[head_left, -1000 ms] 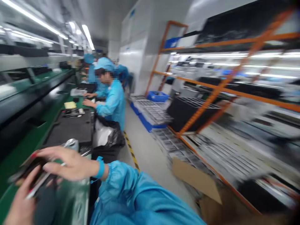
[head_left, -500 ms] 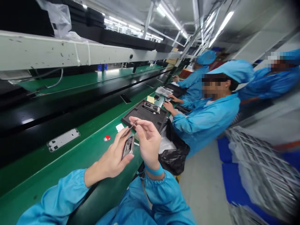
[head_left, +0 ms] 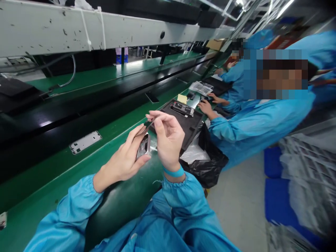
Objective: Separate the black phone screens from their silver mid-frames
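Observation:
My left hand [head_left: 126,159] is closed round a small phone frame [head_left: 143,147], held up on edge above the green bench [head_left: 86,164]. My right hand [head_left: 168,138] is curled just to its right, pinching thin tweezers [head_left: 147,126] whose tips point left over the top of the phone frame. Both arms wear blue sleeves, and a blue band circles my right wrist.
A white phone plate [head_left: 85,141] lies on the black conveyor belt [head_left: 52,140]. A black foam tray [head_left: 185,120] with a phone part sits further along the bench, a black bag [head_left: 210,157] hanging at its edge. Co-workers in blue coats [head_left: 257,122] sit close on my right.
The view swung from the aisle and shelves back onto the bench. My hands rose from the bench with the phone frame and tweezers, and now sit slightly higher and nearer the tray.

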Demonstrator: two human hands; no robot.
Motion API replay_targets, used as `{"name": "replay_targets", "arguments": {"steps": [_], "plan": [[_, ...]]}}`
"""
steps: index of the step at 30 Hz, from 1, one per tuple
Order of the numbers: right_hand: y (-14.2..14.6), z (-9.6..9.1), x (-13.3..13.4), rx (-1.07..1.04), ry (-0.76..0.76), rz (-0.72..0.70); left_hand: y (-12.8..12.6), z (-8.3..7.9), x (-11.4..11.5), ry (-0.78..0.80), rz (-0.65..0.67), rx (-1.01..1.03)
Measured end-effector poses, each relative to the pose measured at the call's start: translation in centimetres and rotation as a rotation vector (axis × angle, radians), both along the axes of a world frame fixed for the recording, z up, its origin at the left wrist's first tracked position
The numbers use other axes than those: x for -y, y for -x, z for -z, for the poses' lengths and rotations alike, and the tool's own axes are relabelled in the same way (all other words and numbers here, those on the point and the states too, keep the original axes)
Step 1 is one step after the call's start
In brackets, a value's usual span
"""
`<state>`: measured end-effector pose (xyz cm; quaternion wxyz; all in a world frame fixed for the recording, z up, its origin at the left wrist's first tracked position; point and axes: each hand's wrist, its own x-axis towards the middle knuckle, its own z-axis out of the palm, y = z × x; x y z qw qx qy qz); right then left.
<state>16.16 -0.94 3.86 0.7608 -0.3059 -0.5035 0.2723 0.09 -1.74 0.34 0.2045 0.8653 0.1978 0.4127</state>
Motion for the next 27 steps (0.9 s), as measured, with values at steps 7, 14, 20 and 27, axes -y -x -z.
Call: {"name": "replay_targets", "arguments": {"steps": [7, 14, 20, 27], "plan": [[0.4, 0.2, 0.3, -0.023, 0.023, 0.011, 0.7, -0.1, -0.8, -0.016, 0.031, 0.03], [0.5, 0.4, -0.5, 0.032, -0.022, 0.033, 0.9, -0.6, -1.0, 0.002, 0.075, 0.004], [0.2, 0.7, -0.6, 0.08, -0.044, -0.022, 1.5, -0.9, -1.8, 0.023, 0.003, 0.103], [-1.0, 8.9, -5.3, 0.784, 0.384, -0.173, 5.5, -4.4, -2.4, 0.632, -0.108, 0.881]]}}
